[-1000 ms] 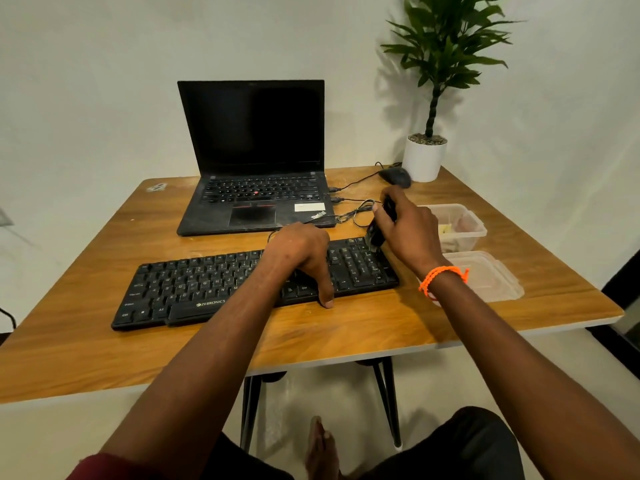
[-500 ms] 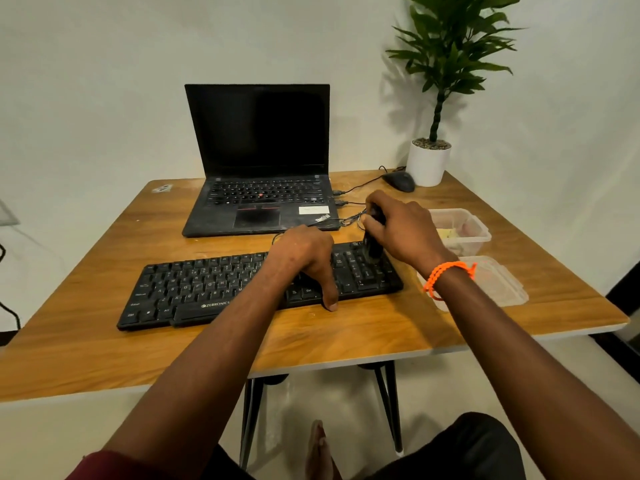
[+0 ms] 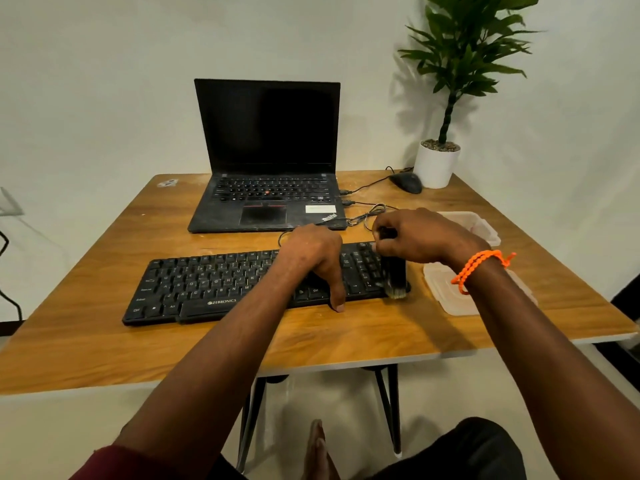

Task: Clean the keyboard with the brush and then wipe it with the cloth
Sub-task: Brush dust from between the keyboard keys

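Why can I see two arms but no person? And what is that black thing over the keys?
The camera sits on the person's head, looking down, so you see only their own arms. On the wooden table lies a black keyboard. The left hand rests on it to steady it. The right hand grips a black brush, bristles down on the keyboard's right end. Behind are a laptop, a mouse, a potted plant, and clear plastic containers on the right.
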